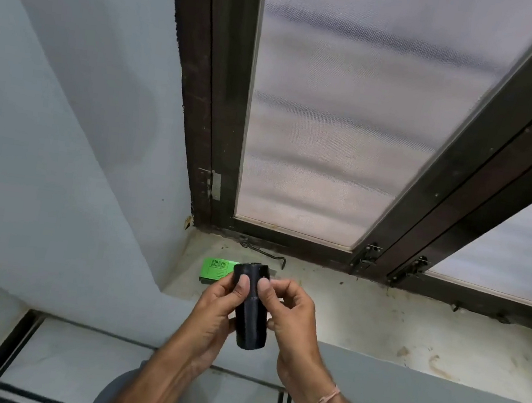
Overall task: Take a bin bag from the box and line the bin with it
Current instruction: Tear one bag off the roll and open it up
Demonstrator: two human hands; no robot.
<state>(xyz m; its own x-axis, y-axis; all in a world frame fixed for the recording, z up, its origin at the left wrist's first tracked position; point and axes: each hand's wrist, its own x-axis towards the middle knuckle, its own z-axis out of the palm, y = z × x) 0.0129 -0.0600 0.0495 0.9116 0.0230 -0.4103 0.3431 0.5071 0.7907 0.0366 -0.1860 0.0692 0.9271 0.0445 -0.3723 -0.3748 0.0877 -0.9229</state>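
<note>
A black roll of bin bags (250,321) stands upright in front of me, above the window sill's front edge. My left hand (214,316) wraps its left side with the thumb on the front. My right hand (290,316) pinches the roll's upper right side with thumb and fingers. A green box (215,270) with a barcode lies on the sill (377,321) just behind the roll, partly hidden by it and my left hand. No bin is in view.
The stained sill runs under a dark-framed window with mesh screens (335,126). A metal hook latch (264,253) lies at the frame's foot. A pale wall (63,140) closes the left side. Tiled floor (66,368) and a foot show below.
</note>
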